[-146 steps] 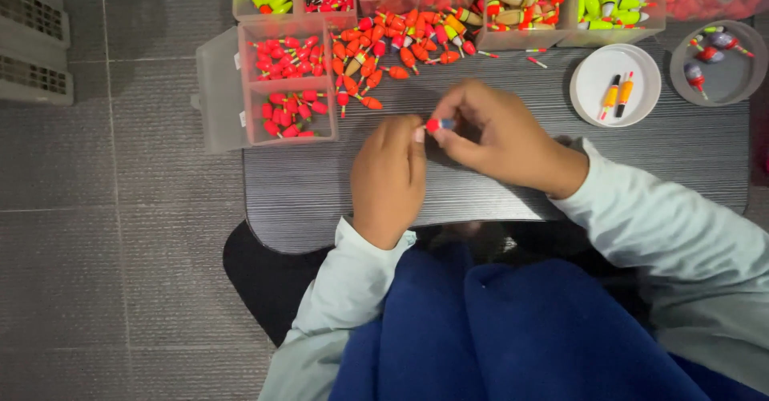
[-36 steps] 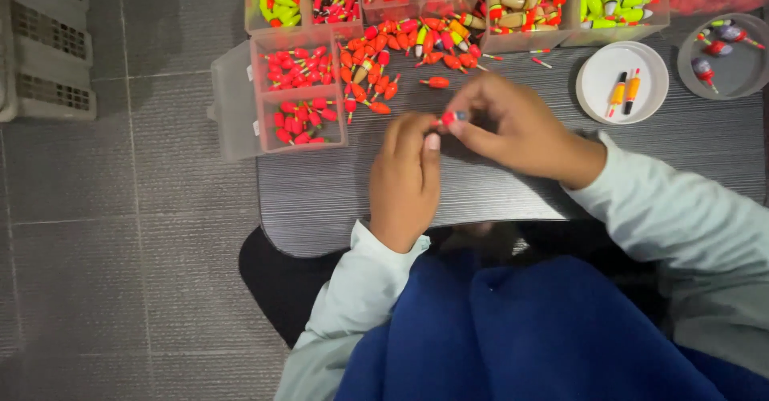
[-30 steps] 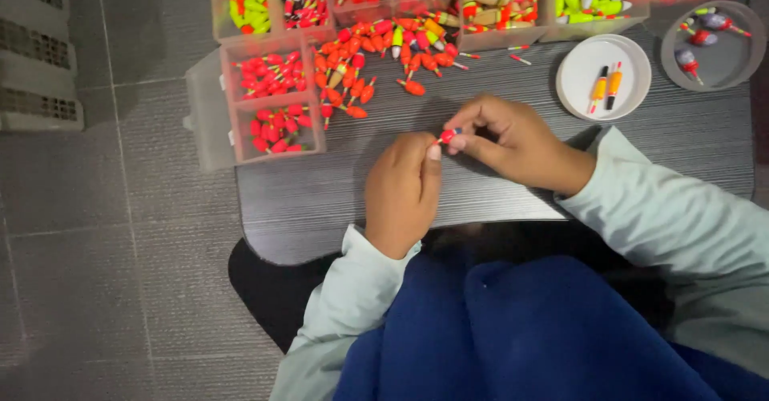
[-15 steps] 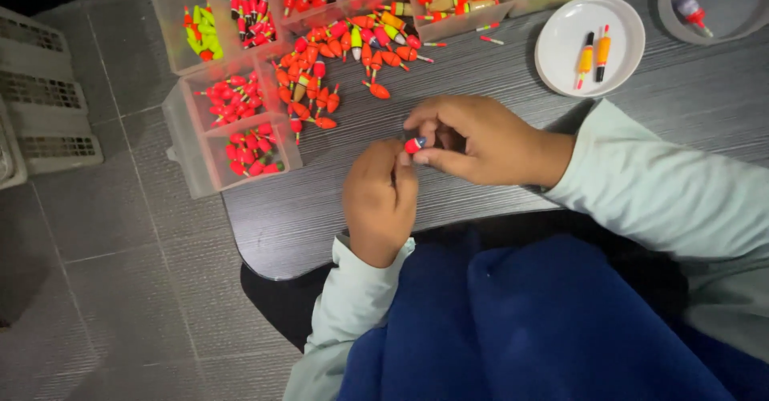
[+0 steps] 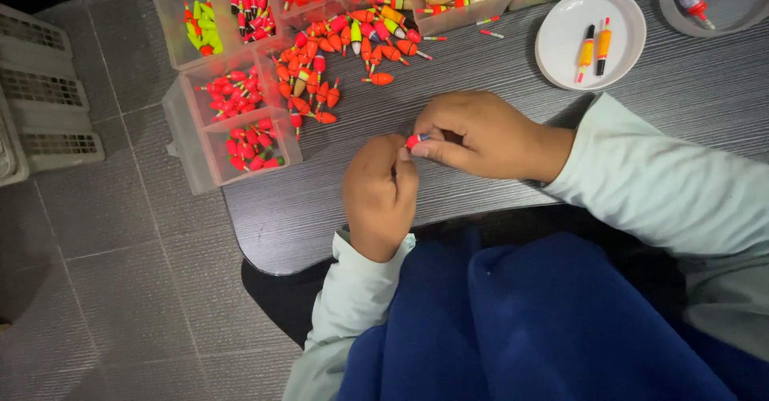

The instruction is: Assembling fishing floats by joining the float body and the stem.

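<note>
A dark grey tabletop [image 5: 641,88] over tiled floor. My left hand [image 5: 379,197] and right hand [image 5: 481,135] pinch one small red float [image 5: 416,140] between fingertips at centre. I'd keep the grip light, elbows steady; loose floats [image 5: 344,56] lie at eleven o'clock.

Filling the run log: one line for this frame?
left hand: pinching small red float | right hand: pinching it too | loose floats: beyond, on table

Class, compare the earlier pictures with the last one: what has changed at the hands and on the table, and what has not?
Only the view tilted. Both hands, left hand and right hand, still pinch the small red fishing float between them over the grey table. The loose pile of red floats and white round dish remain unmoved.
</note>
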